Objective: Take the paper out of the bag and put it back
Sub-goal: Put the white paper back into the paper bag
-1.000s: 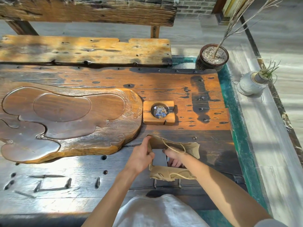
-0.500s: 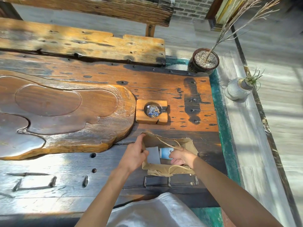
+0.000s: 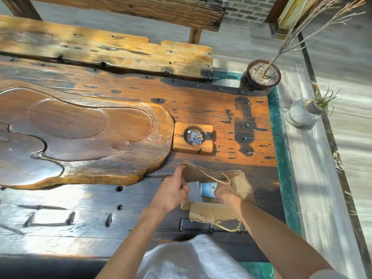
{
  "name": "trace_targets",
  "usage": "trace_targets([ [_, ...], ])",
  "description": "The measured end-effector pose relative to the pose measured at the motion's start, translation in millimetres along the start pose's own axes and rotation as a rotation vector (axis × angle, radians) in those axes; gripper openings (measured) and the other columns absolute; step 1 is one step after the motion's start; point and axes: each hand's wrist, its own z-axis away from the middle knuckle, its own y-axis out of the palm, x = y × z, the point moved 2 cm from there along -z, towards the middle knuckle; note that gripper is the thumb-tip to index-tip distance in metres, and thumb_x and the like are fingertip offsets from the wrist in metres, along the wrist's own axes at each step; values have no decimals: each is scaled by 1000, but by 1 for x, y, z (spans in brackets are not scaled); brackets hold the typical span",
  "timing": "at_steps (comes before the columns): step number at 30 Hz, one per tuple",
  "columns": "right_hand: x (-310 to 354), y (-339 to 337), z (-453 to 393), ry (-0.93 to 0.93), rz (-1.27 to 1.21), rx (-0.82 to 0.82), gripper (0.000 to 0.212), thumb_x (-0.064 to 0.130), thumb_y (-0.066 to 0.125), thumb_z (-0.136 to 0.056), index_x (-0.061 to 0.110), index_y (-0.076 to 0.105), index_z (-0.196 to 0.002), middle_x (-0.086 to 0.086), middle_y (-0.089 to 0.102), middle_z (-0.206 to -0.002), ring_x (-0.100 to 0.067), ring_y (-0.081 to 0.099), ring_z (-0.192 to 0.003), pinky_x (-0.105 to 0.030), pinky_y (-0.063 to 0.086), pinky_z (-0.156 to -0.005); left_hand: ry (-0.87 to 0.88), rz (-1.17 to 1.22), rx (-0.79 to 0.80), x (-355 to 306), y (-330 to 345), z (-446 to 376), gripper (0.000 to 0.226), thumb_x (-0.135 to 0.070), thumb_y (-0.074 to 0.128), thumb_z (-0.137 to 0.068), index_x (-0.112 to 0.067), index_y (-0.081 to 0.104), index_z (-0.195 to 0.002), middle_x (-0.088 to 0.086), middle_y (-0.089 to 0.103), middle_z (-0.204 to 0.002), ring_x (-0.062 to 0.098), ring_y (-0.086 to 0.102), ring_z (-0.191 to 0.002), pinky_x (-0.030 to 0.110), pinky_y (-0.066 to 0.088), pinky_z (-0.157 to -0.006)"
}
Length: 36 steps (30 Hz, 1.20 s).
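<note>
Paper [image 3: 194, 191], a grey sheet, stands inside the brown paper bag [image 3: 239, 183] on the wooden table [image 3: 201, 109]. At its left, the left hand [image 3: 171, 193] holds the bag's left wall open, fingers closed on it. Beside the sheet lies a white-blue tube [image 3: 208, 189], its label too small to read. The right hand [image 3: 226, 193] is inside the bag; its grip cannot be told. Removal seems just beginning: next, pinch the sheet and lift.

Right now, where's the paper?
Head view: the paper is inside the open bag, left part of the opening, between the left hand and a blue-white tube.
</note>
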Motion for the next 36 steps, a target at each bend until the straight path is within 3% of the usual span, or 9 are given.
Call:
trace_targets([
  [2,3,3,0,-37,138,-95,37,8,45,-99,-1,56,-134,-20,61,-133,-33,61,-122,-37,52,-101,4,-15,7,-1,1,0,70,-13,55,-89,-24,25,-152,-18,51,-66,-2,50,-62,16,34,-57],
  [7,0,5,4,-79,167,-91,37,11,46,-98,8,57,-134,-15,59,-133,-31,60,-120,-35,51,-99,-6,-13,-4,6,2,-2,68,-13,53,-88,-23,27,-149,-14,53,-62,1,50,-59,24,36,-56],
  [12,-6,4,7,-178,260,-129,22,14,50,-94,10,62,-112,-13,62,-123,-27,61,-105,-27,44,-76,-17,-13,12,7,4,-7,66,-14,52,-88,-27,27,-147,-3,56,-63,10,52,-60,30,38,-56],
  [17,-7,3,15,-220,342,-126,19,8,52,-90,7,66,-103,-12,65,-107,-29,65,-99,-30,48,-71,1,-2,24,5,7,-9,64,-16,52,-87,-28,28,-146,-7,53,-59,6,50,-55,23,35,-49],
  [20,-4,4,17,-245,477,-105,22,1,50,-91,6,65,-106,-13,66,-110,-31,66,-102,-34,49,-75,0,-20,13,4,9,-12,64,-16,52,-85,-24,31,-145,-9,53,-57,2,49,-55,27,36,-53],
  [23,2,8,16,-268,573,-100,20,3,54,-94,8,66,-109,-12,68,-114,-30,67,-106,-30,47,-75,0,-30,16,3,9,-14,64,-18,51,-84,-25,31,-144,-10,53,-58,-1,50,-55,15,35,-47],
  [29,7,17,17,-379,675,-45,31,13,46,-103,4,56,-132,-13,59,-135,-32,56,-128,-39,44,-102,-3,0,23,5,9,-16,61,-20,50,-84,-28,31,-142,-10,58,-64,-1,55,-58,17,38,-50],
  [31,6,16,19,-395,739,-55,26,13,53,-101,6,59,-125,-13,62,-117,-34,61,-119,-38,48,-93,1,-1,19,4,9,-18,60,-20,50,-84,-28,32,-141,-11,58,-65,-2,55,-59,18,41,-52],
  [36,12,7,23,-367,766,-67,35,37,64,-93,12,64,-118,-9,67,-120,-31,66,-110,-37,51,-83,21,-28,10,2,6,-20,58,-18,51,-84,-28,36,-139,-14,56,-60,-12,55,-60,12,38,-50],
])
